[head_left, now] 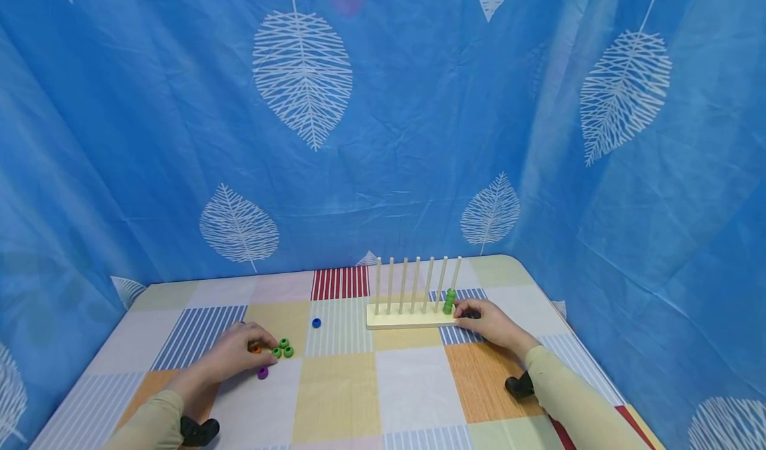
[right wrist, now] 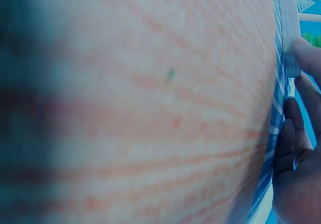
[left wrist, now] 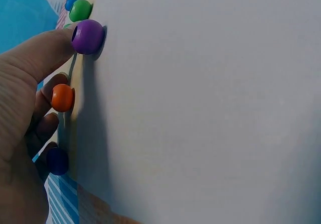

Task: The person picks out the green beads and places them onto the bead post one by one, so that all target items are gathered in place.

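Observation:
My left hand (head_left: 239, 350) is over the loose beads at the left, its thumb and index fingertips on either side of a green bead (head_left: 276, 352). Two more green beads (head_left: 284, 343) sit just beyond it. An orange bead (left wrist: 62, 98) lies under the palm and a purple bead (head_left: 262, 373) in front of the thumb. A dark blue bead (left wrist: 57, 161) shows by the other fingers in the left wrist view. My right hand (head_left: 487, 320) grips the right end of a wooden peg stand (head_left: 407, 319). Green beads (head_left: 449, 302) are stacked on its rightmost peg.
A single blue bead (head_left: 316, 323) lies between the left hand and the stand. The table wears a patchwork-patterned cloth (head_left: 338, 393). Blue curtains (head_left: 383, 117) with white leaf prints hang behind and at both sides.

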The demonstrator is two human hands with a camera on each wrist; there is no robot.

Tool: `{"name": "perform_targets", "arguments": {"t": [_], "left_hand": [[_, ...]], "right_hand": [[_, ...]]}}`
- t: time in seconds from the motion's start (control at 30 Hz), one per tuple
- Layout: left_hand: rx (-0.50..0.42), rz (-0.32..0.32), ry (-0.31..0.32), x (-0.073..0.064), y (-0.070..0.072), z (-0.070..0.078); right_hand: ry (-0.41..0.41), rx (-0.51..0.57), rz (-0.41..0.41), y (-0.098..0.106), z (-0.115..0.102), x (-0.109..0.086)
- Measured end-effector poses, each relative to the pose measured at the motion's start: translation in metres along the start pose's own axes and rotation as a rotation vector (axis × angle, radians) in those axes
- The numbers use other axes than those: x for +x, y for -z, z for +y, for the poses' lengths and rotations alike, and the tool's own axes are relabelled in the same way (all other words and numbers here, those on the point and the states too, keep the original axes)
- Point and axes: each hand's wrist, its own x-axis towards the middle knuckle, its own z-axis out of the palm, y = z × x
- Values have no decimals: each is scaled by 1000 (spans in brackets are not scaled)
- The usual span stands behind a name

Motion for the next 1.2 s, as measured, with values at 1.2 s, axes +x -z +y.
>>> {"name": "perform_targets", "arguments": {"t": [1.2], "left_hand": [[-35, 15, 11, -3, -5, -5]], "right_hand": [[-15, 19, 3, -1, 2, 1]]}}
